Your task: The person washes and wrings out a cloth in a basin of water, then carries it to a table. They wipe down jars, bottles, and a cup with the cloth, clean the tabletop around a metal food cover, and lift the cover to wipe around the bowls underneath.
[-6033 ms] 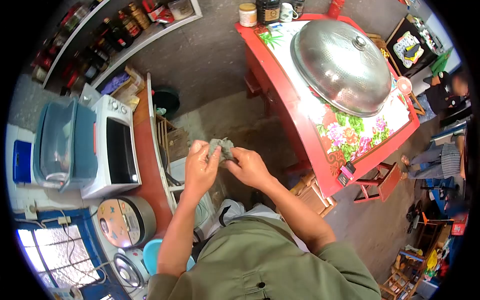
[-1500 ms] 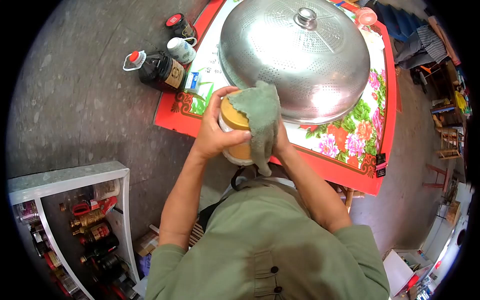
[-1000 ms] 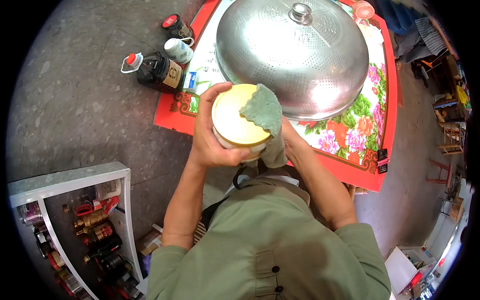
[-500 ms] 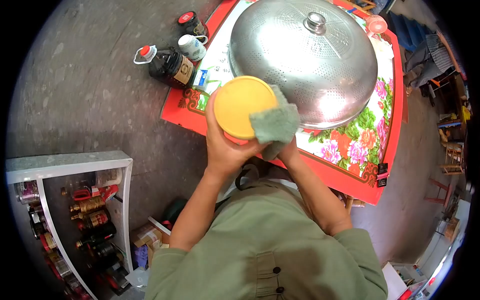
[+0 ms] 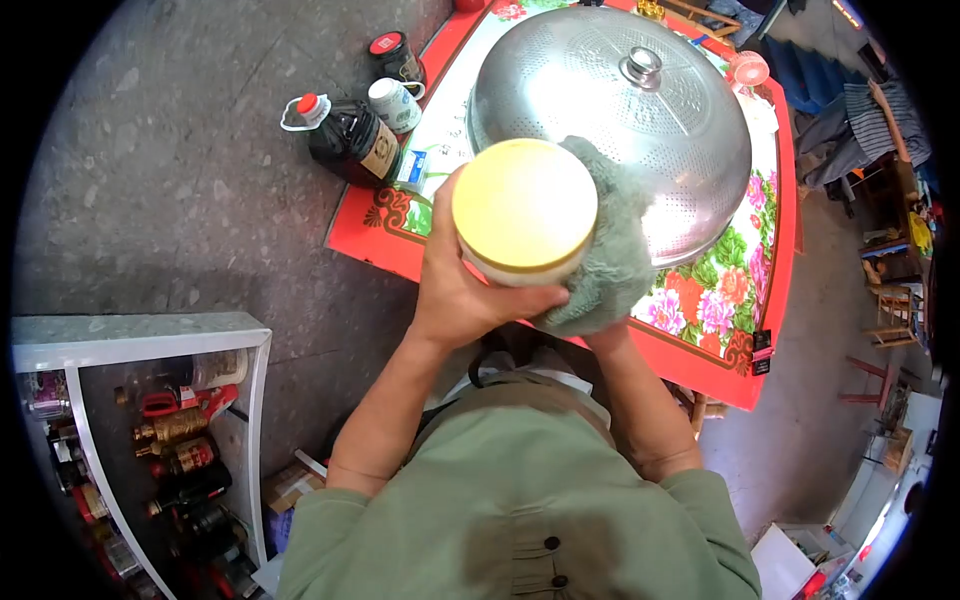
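A jar with a yellow lid (image 5: 524, 204) is held up in front of my chest, its pale side showing below the lid. My left hand (image 5: 462, 290) wraps round its left side, with the thumb across the front. Against the jar's right side lies a green cloth (image 5: 608, 260). My right hand (image 5: 607, 336) is behind and under this cloth, its fingers covered; it presses the cloth to the jar. Just beyond stands a large perforated metal dome cover (image 5: 600, 110) on the table.
The table has a red-bordered floral cover (image 5: 725, 372). At its left edge stand a dark sauce jug (image 5: 350, 140), a white cup (image 5: 394, 105) and a dark jar (image 5: 396, 58). A shelf of bottles (image 5: 150, 328) is at lower left. Far right, a person in stripes (image 5: 872, 125) is partly visible.
The jar has moved up and right, closer to the camera, and its lid catches more light. The cloth has shifted from the lid's edge to spread along the jar's right side.
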Demonstrator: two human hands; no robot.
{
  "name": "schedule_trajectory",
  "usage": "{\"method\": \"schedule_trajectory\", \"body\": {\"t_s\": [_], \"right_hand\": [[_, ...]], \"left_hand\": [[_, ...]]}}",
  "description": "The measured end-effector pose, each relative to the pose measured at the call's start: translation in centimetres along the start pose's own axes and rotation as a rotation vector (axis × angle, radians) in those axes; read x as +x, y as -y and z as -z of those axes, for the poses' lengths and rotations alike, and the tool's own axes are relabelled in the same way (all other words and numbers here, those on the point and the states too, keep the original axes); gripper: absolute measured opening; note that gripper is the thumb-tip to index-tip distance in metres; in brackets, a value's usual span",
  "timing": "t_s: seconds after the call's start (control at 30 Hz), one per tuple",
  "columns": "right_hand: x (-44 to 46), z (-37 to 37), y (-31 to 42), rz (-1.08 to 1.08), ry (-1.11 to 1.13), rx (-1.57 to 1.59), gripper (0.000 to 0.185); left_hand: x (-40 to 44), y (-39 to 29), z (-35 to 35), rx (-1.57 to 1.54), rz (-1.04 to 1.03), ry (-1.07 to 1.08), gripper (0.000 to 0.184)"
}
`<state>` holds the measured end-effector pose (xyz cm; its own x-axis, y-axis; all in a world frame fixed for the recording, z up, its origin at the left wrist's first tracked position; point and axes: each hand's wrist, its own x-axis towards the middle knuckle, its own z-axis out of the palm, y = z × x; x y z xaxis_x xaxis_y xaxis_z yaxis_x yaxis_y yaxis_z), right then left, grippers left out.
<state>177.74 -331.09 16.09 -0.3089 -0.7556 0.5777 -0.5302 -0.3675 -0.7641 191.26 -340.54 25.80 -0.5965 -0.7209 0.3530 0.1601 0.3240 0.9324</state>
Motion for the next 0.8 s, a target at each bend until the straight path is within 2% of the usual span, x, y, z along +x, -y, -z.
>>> {"method": "schedule_trajectory", "body": {"t_s": [0.03,0.13,0.17,0.27,0.33,0.37,0.4,0.47,0.53,0.6,0.67,0.73,0.77,0.8], "right_hand": [[0.2,0.5,-0.2,-0.151,0.021,0.194,0.069],[1.2,0.8,0.6,-0.405,0.0,0.608,0.064],[2.4,0.9,1.0,-0.225,0.05,0.474,0.058],[6.8,0.2,6.2,-0.365,0.001,0.499,0.04],[9.1,-0.2,6.3,0.204,0.263,-0.12,0.037],[9.7,-0.9,6.8,0.243,0.299,-0.161,0.038],[9.7,-1.5,6.7,0.235,0.314,-0.16,0.038],[10.0,-2.9,6.1,0.286,0.363,-0.192,0.034],[10.2,-4.2,5.8,0.317,0.359,-0.142,0.032],[10.0,-5.5,6.2,0.142,0.346,-0.197,0.028],[9.3,-6.2,5.9,0.112,0.377,-0.292,0.027],[9.0,-6.9,6.1,0.006,0.307,-0.383,0.025],[8.8,-7.3,5.7,0.102,0.215,-0.375,0.022],[8.5,-7.5,5.3,0.107,0.227,-0.377,0.022]], "left_hand": [[-0.2,0.3,0.4,-0.056,-0.002,0.032,0.111],[-0.8,0.2,2.3,-0.094,0.074,0.15,0.112],[-0.9,0.6,3.2,-0.165,0.122,0.183,0.107],[-1.0,0.7,5.5,-0.009,0.209,0.248,0.104],[-1.0,0.9,6.6,0.079,0.205,0.238,0.104],[-1.1,0.6,6.8,0.147,0.247,0.263,0.104],[-1.3,0.6,7.0,0.213,0.292,0.285,0.104],[-2.3,2.5,7.5,0.181,0.236,0.21,0.102],[-3.0,3.4,7.9,0.047,0.278,0.124,0.102],[-3.9,4.5,8.3,-0.066,0.328,0.07,0.098],[-4.8,5.2,8.8,-0.093,0.323,0.027,0.095],[-5.2,5.4,9.0,-0.095,0.332,-0.024,0.093],[-5.2,5.6,9.2,-0.049,0.313,-0.051,0.093],[-5.3,5.6,9.3,-0.003,0.296,-0.08,0.093]]}}
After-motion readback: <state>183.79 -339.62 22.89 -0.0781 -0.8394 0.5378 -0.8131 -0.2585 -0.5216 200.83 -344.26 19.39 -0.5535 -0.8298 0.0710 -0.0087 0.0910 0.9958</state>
